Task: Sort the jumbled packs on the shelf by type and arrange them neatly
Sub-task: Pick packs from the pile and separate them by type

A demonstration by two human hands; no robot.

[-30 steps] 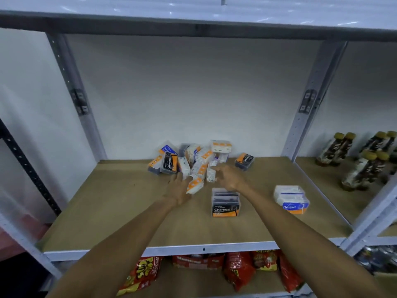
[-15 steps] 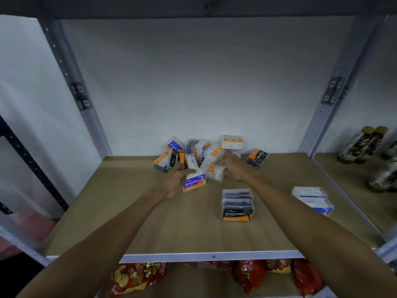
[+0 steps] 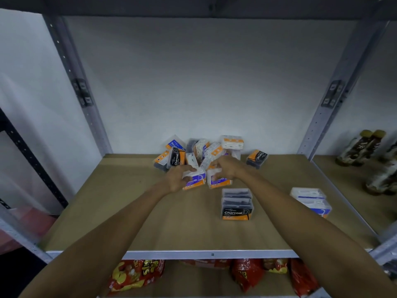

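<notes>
now: left hand grips a purple smooth pack; right hand curls round second smooth pack, both just in front of jumbled pile.

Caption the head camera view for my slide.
Left hand grips left Smooth pack, right hand grips right Smooth pack, before jumbled pile.

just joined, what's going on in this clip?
A person is sorting small floss-pick packs on a wooden shelf. The left hand grips a purple-and-orange Smooth pack, and the right hand grips a second pack with a matching label beside it, at the front of the jumbled pile by the back wall. A Charcoal stack and two blue-labelled packs sit apart nearer the front.
</notes>
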